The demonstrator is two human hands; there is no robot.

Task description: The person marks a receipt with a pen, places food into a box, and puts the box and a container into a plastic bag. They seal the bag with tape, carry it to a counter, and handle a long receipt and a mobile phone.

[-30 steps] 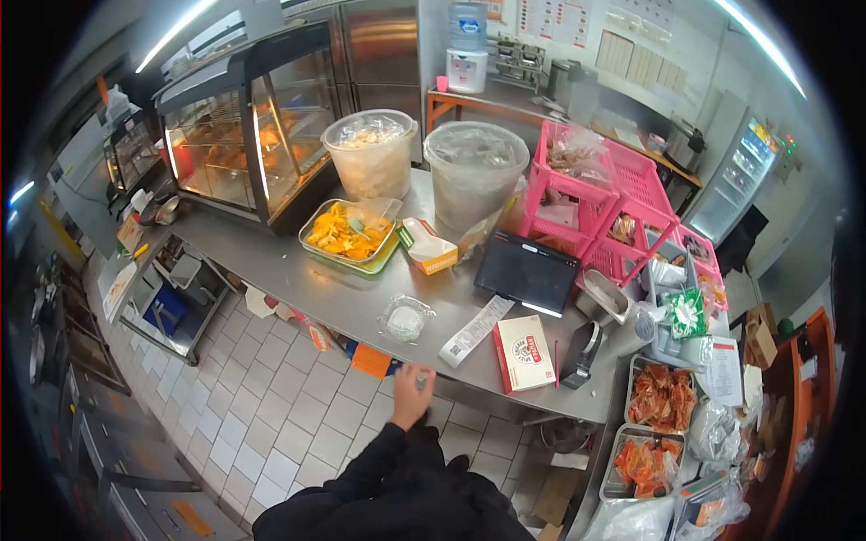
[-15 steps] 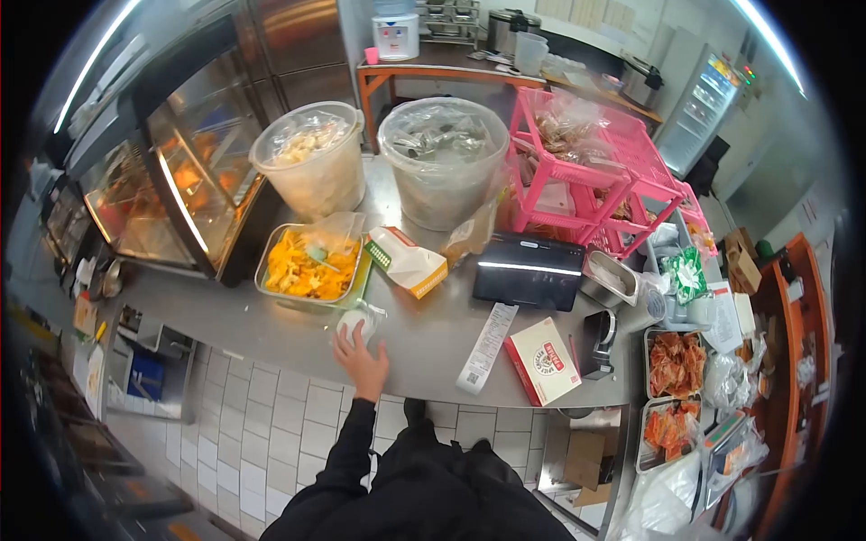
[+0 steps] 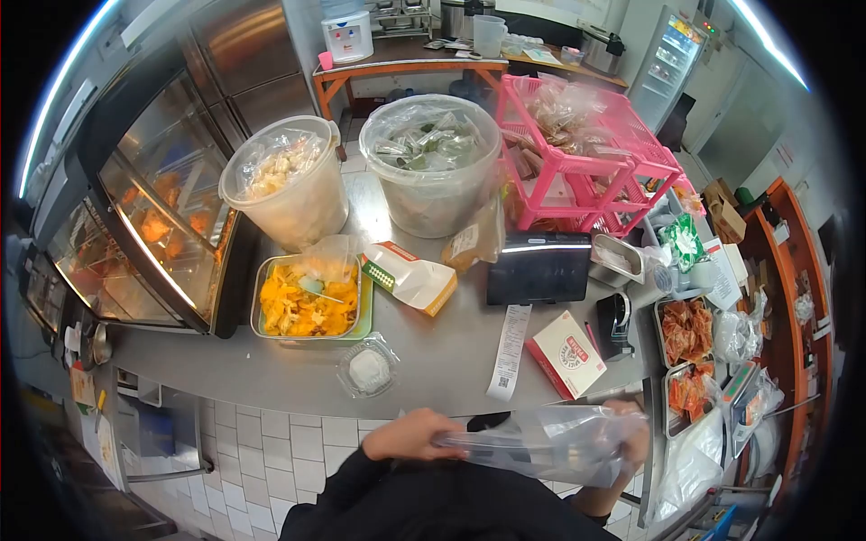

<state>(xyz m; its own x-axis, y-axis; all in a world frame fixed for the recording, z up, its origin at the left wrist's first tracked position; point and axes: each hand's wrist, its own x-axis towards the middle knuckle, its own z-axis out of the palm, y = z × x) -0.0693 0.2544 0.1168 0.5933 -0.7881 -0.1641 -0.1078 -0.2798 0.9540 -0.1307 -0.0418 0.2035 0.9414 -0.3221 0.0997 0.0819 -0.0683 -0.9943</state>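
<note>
A: What is being held?
B: A clear plastic bag (image 3: pixel 546 444). It is stretched between the two hands, just in front of the near edge of the worktop (image 3: pixel 262 368).
A: And how is it gripped?
B: At one end it is pinched by the left hand (image 3: pixel 417 435), where the plastic is gathered into folds. The other end is grasped by the right hand (image 3: pixel 635 442), which is partly veiled by the film.
A: What is found nearest to the bag?
B: A printed box (image 3: pixel 568 354) is seen on the worktop, just beyond the right hand, with a long receipt (image 3: pixel 508 359) laid flat to its left. Beyond the left hand, a small clear tub (image 3: pixel 389 353) with something white inside is placed near the edge.
A: And farther back?
B: A metal tray (image 3: pixel 302 337) is filled with yellow pieces (image 3: pixel 311 298). Beside it a carton (image 3: pixel 410 278) is laid, and a dark tablet (image 3: pixel 537 273) is set farther right. Behind these, two plastic buckets (image 3: pixel 428 203) are lined up next to pink crates (image 3: pixel 591 176).
</note>
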